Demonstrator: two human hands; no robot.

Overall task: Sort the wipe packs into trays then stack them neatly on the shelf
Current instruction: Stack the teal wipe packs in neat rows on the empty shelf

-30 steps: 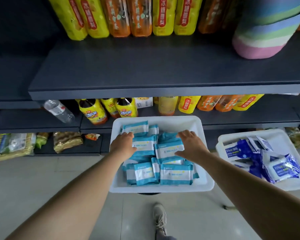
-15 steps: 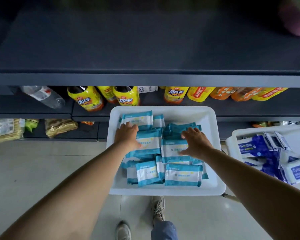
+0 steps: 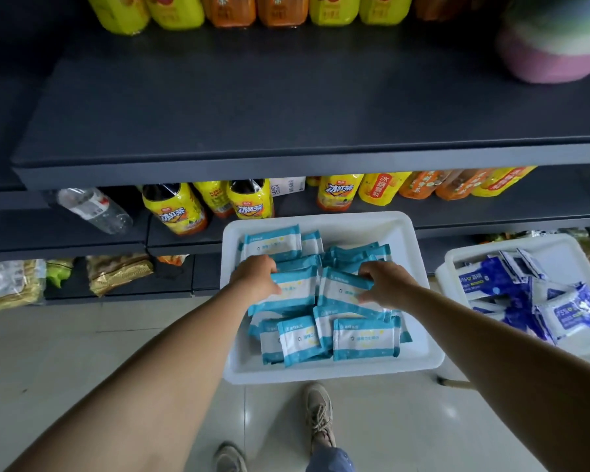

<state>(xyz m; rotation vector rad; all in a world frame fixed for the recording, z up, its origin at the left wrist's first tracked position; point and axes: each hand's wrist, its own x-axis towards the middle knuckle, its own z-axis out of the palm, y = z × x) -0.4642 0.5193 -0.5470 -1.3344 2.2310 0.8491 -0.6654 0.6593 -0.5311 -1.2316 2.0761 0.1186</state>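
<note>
Both hands (image 3: pixel 387 284) now curled gripping teal packs (image 3: pixel 346 287), dark-blue packs tray (image 3: pixel 457 264) beside

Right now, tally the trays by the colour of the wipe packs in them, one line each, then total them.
Teal-pack tray: 1
Blue-pack tray: 1
Total: 2 trays
The left hand grips one teal pack. The right hand grips another.

Bottle (image 3: pixel 176 212) reads "冰红茶"; dark-blue pack (image 3: pixel 571 313) "75%".
</note>
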